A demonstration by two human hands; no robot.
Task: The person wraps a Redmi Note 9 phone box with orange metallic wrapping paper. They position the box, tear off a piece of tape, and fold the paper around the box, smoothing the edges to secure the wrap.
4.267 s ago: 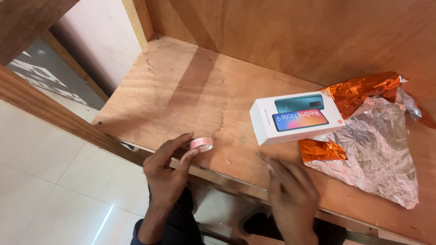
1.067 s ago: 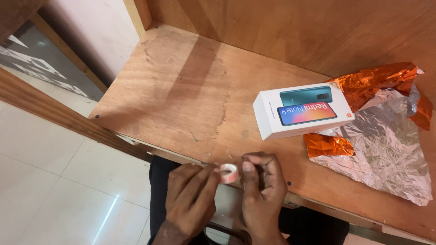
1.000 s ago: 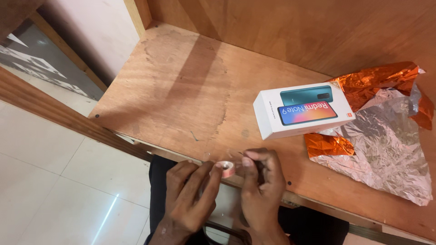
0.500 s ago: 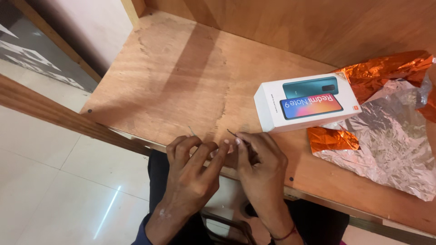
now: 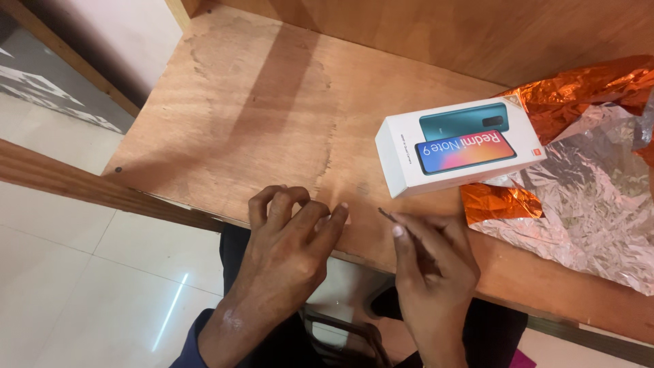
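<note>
My left hand (image 5: pixel 289 235) rests on the front edge of the wooden table (image 5: pixel 259 123) with its fingers curled around a small pinkish tape roll, which they almost entirely hide. My right hand (image 5: pixel 432 262) is a short way to the right. Its thumb and forefinger pinch the thin free end of the tape (image 5: pixel 385 215), which is stretched away from the roll. A white phone box (image 5: pixel 453 153) with a colourful picture on its lid lies flat just beyond my right hand.
A crumpled sheet of foil wrapping (image 5: pixel 586 204), silver inside and orange outside, lies partly under the box at the right. A wooden back wall (image 5: pixel 422 34) closes the table's far side. White floor tiles (image 5: pixel 75 272) show at the left below the table.
Both hands were close together on the roll at the table's edge. Now my right hand has moved to the right, drawing a strip of tape out. The view has shifted slightly.
</note>
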